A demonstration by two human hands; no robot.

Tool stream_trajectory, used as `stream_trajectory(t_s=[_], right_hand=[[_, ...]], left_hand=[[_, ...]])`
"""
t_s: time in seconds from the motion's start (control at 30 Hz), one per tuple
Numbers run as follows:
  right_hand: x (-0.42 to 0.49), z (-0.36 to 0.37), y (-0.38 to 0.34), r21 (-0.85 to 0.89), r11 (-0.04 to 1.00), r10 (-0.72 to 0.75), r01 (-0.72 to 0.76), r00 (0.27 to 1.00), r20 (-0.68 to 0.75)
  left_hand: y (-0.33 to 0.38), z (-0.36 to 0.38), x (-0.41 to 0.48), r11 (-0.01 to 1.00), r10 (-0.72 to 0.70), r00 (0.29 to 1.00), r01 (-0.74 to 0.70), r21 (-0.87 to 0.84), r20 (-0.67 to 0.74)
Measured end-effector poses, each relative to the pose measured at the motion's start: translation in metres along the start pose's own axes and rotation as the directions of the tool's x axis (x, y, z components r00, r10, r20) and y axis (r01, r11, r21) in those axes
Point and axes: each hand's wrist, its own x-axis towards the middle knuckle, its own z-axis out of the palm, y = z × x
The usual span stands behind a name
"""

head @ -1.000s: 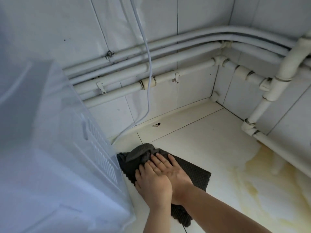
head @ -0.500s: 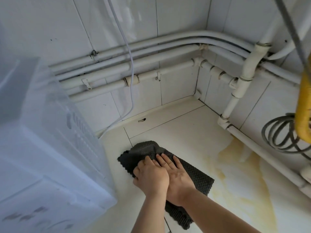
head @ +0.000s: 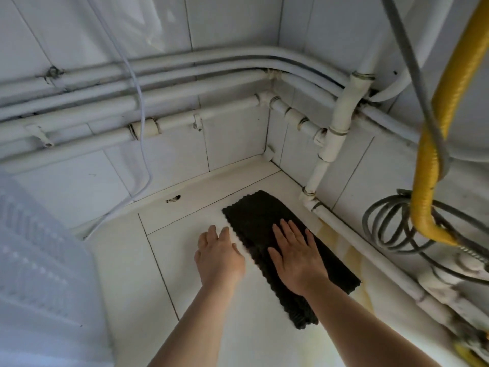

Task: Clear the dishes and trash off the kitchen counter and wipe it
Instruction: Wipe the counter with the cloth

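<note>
- Two hands are down: my right hand (head: 296, 258) lies flat on the dark cloth (head: 259, 215), fingers (head: 287, 231) straight and spread. My left hand (head: 218, 256) is over the bare bench (head: 169, 234) just left of the cloth, fingers loose, holding nothing.
- That cloth sits toward the far right, near the pipe (head: 341, 226).
- I'd press evenly through the palm and sweep right across the yellow stain (head: 354, 260), with the cloth flat, not bunched.
</note>
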Motion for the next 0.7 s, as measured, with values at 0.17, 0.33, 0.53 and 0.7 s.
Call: stream_trajectory(t_s=[0.17, 0.33, 0.53, 0.7], right_hand=[[0.002, 0.0, 0.053, 0.024, 0.964, 0.264, -0.264, 0.965, 0.009], [-0.015, 0.002, 0.059, 0.021, 0.947, 0.321, -0.321, 0.947, -0.014], [-0.052, 0.006, 0.052, 0.03, 0.888, 0.459, -0.459, 0.888, -0.018], [-0.05, 0.001, 0.044, 0.036, 0.847, 0.53, -0.53, 0.848, 0.006]], left_hand=[[0.026, 0.014, 0.014, 0.992, 0.048, 0.989, -0.064, 0.113, 0.137], [0.031, 0.016, 0.018, 0.976, 0.039, 0.971, -0.088, 0.2, 0.234], [0.025, 0.019, 0.017, 0.961, 0.074, 0.969, -0.132, 0.241, 0.236], [0.026, 0.021, 0.015, 0.948, 0.087, 0.968, -0.154, 0.28, 0.237]])
